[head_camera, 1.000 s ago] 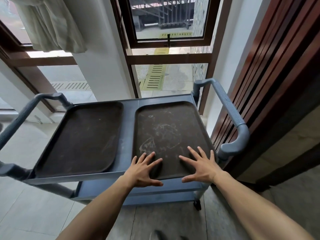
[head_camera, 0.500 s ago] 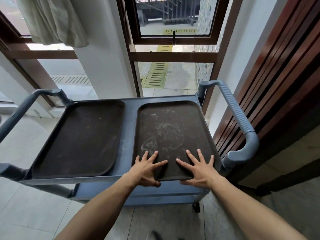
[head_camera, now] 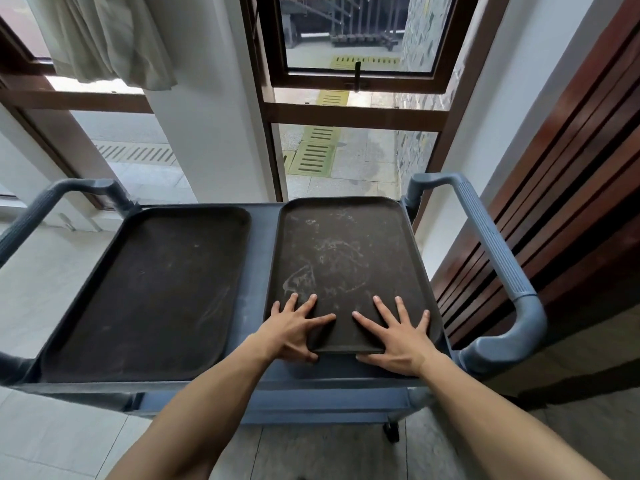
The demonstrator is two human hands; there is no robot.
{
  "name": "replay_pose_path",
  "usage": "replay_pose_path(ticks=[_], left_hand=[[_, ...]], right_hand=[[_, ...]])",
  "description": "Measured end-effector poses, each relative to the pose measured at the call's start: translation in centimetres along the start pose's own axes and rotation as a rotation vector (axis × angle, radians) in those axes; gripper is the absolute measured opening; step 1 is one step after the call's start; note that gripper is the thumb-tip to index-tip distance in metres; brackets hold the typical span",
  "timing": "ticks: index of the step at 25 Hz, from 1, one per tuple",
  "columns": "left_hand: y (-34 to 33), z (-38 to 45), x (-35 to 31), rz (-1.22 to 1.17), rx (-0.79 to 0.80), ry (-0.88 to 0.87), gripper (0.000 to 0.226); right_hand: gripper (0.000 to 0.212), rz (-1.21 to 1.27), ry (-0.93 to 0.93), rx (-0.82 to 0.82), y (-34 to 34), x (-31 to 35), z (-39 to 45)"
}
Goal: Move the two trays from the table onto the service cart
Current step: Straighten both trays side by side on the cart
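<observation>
Two dark brown trays lie side by side on the top shelf of a grey-blue service cart [head_camera: 258,271]. The left tray [head_camera: 156,292] lies flat with nothing touching it. The right tray [head_camera: 343,258] is scuffed with pale marks. My left hand [head_camera: 294,327] and my right hand [head_camera: 398,334] both rest on its near end. The fingers are spread flat on top and the thumbs sit against the tray's near edge.
The cart has a ribbed handle on the right [head_camera: 495,265] and one on the left [head_camera: 52,206]. A wooden slatted wall [head_camera: 571,168] stands close on the right. A white pillar [head_camera: 207,116], windows and a curtain [head_camera: 104,36] are behind the cart.
My hands have drawn closer together on the right tray's near end, and the tray sits a little farther in on the cart top. The left tray has not moved.
</observation>
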State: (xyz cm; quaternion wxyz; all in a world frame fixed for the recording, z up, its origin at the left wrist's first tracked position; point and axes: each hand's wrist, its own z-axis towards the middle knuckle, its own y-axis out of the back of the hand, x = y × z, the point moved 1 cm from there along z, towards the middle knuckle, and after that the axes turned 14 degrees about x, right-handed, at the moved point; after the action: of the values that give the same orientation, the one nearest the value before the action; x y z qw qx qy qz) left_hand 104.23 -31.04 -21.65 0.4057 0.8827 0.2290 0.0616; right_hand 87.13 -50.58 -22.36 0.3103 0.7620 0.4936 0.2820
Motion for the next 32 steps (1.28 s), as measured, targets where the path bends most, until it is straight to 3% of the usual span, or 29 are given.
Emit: replay_pose_path(ticks=[13,20,27,32], left_hand=[[-2.3,1.8,0.4,-0.013,-0.02,-0.023,0.094],[-3.0,0.9,-0.3,-0.06,-0.04,-0.018,0.091],[-5.0,-1.5,-0.4,0.006,-0.035,-0.043,0.109],[-4.8,-1.4,-0.8,0.035,-0.027,-0.022,0.106]], right_hand=[[0.097,0.036,0.0,0.012,-0.7,-1.0,1.5],[0.087,0.053,-0.015,0.009,-2.4,-0.3,0.0],[0.114,-0.095,0.031,-0.017,-3.7,-1.0,-0.5],[0.111,-0.121,0.02,-0.029,-3.5,-1.0,-0.6]])
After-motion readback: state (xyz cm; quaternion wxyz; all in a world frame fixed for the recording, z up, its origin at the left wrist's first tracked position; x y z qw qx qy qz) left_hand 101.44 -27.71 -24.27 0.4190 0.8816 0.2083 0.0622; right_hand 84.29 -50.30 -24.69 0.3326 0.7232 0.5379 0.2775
